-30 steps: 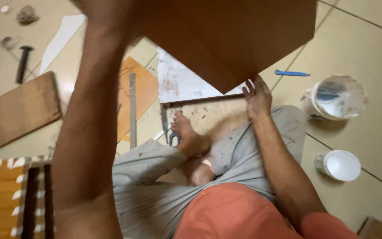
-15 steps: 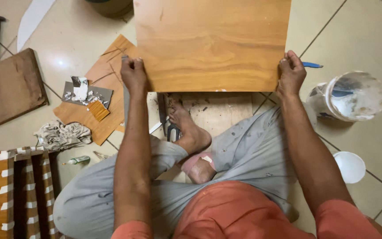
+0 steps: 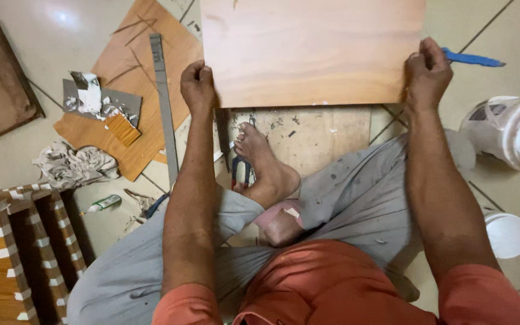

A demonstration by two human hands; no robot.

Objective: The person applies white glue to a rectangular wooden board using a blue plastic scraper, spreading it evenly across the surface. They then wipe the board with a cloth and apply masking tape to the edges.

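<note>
A large rectangular wooden panel (image 3: 311,51) with an orange-brown veneer face lies flat in front of me over the tiled floor. My left hand (image 3: 197,86) is closed on its near left corner. My right hand (image 3: 427,71) is closed on its near right corner. Under the panel's near edge shows a paler, glue-stained board (image 3: 308,137). I sit cross-legged, with my bare foot (image 3: 263,162) resting on that paler board beside blue-handled pliers (image 3: 240,171).
A metal ruler (image 3: 165,105) and veneer sheets (image 3: 129,72) lie at left, with a crumpled rag (image 3: 73,164), a small glue tube (image 3: 102,204) and a taped wooden frame (image 3: 7,253). A blue tool (image 3: 472,59), a white bucket (image 3: 510,129) and a white lid (image 3: 508,235) are at right.
The panel has come down from overhead and now lies flat before me with both hands on its near corners. The view has tilted down and closer.
</note>
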